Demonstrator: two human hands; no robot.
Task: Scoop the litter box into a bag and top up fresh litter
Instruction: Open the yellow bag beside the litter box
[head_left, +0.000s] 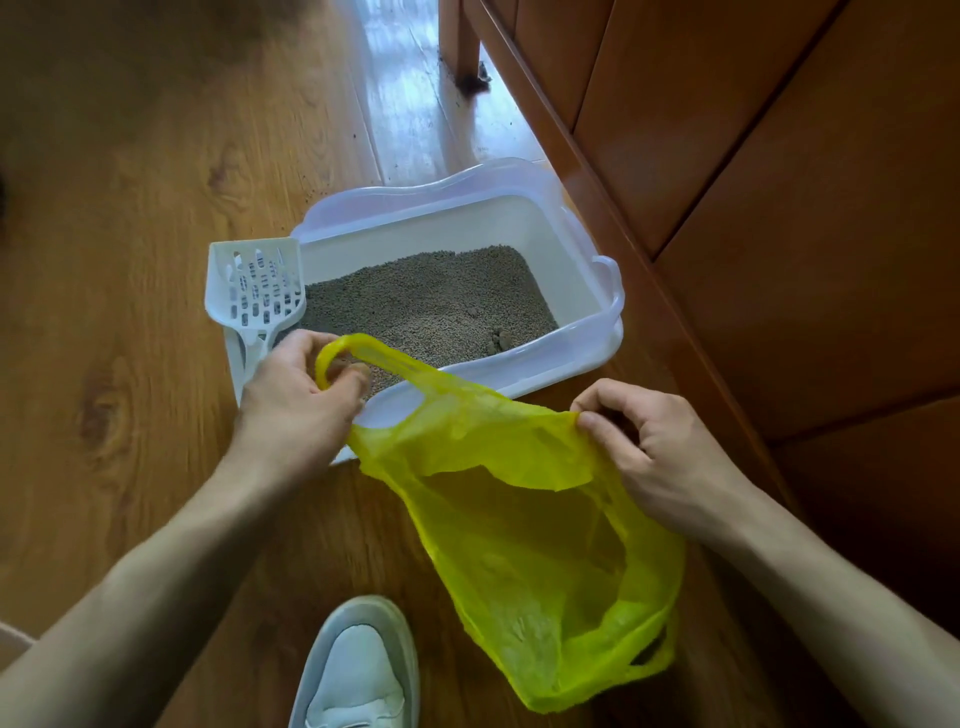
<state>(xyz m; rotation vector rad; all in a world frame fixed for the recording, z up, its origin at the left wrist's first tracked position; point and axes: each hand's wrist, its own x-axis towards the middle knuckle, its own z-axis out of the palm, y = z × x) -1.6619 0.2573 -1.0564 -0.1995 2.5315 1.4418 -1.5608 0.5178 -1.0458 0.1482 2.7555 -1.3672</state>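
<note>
Left hand (298, 400): fingers curled, thumb and fingertips pinching one loop handle of the thin, translucent yellow plastic carrier bag (524, 525), at about 10 o'clock from the bag's mouth. Right hand (649, 441): fingers bent, thumb and forefinger nipping the opposite edge of the mouth at about 2 o'clock; whether that edge is the second handle cannot be told. Between the two grips the mouth is drawn taut but only partly parted; the body of the bag hangs slack toward 5 o'clock, above the wooden plank floor (130, 208) and beside a pale grey shoe (358, 670). The step in hand appears to be opening the bag. To do it well, the two layers of film should be rubbed apart at the rim and the mouth spread wide and round, close to the near rim of the white rectangular plastic litter box (582, 249), which lies at 12 o'clock and holds grey-brown granular litter (426, 301) with darker clumps near its right-hand side. The white slotted plastic scoop (257, 291) rests at 11 o'clock on the box's left corner, untouched. A brown wooden cabinet (753, 182) stands at 2 o'clock.
</note>
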